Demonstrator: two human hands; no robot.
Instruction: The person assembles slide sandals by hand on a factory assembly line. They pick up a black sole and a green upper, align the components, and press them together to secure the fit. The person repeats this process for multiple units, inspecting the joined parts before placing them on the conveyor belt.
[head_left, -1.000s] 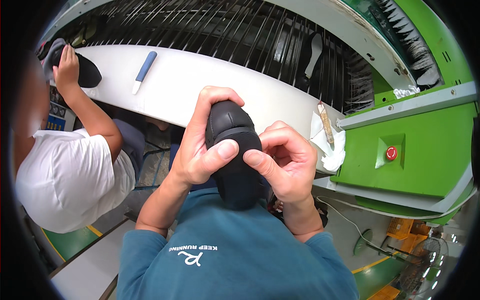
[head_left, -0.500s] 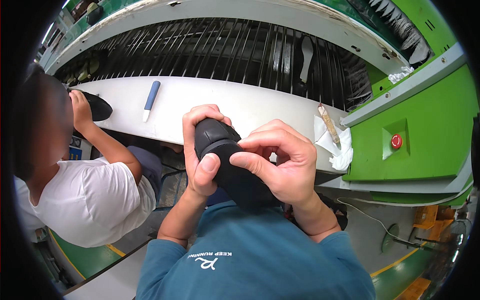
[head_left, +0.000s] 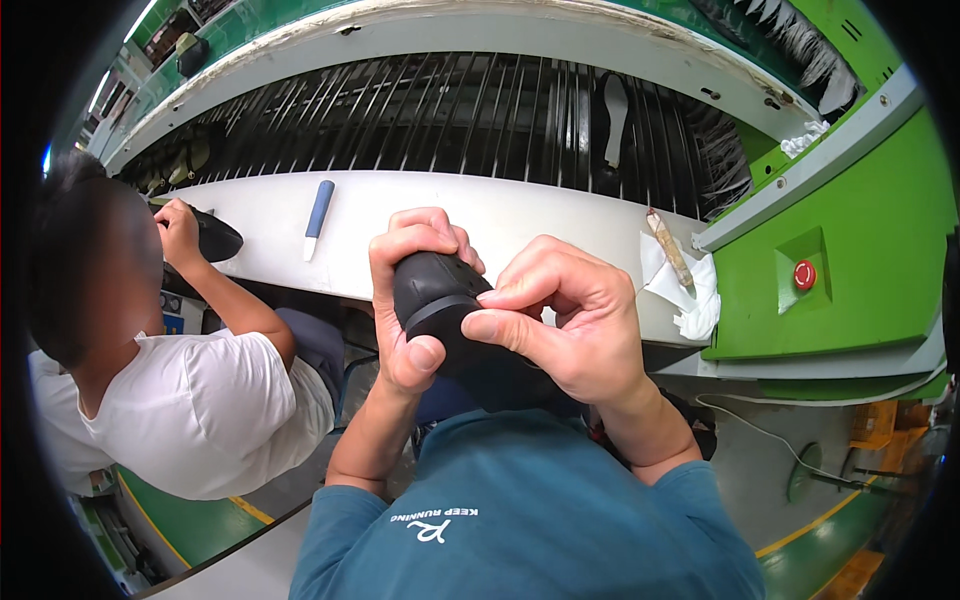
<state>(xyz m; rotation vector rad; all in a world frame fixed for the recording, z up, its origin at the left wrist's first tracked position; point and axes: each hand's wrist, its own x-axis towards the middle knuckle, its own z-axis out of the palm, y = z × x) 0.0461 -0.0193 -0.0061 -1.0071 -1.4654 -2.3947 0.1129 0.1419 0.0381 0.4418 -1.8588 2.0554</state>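
A black shoe [head_left: 445, 318] is held close to my body with one rounded end pointing up and away. My left hand [head_left: 405, 300] is closed around its left side, thumb pressing the sole and fingers wrapped over the upper. My right hand [head_left: 575, 315] pinches, thumb and forefinger meeting at the seam between upper and sole on the shoe's right side. Whether something small sits between those fingertips I cannot make out. The lower end of the shoe is in shadow by my shirt.
A blue-handled tool with a white tip [head_left: 318, 220] lies on the white ledge [head_left: 270, 240]. A wrapped stick [head_left: 670, 248] rests on white tissue [head_left: 698, 300]. Behind runs a rod conveyor [head_left: 430, 120] carrying an insole-shaped piece [head_left: 614, 120]. A red button [head_left: 804, 275] is on the green machine. Left, a co-worker [head_left: 200, 400] holds a black shoe.
The shoe's upper end has tipped slightly, showing more of the sole edge. Both hands keep their hold in nearly the same place. The whole view has shifted slightly.
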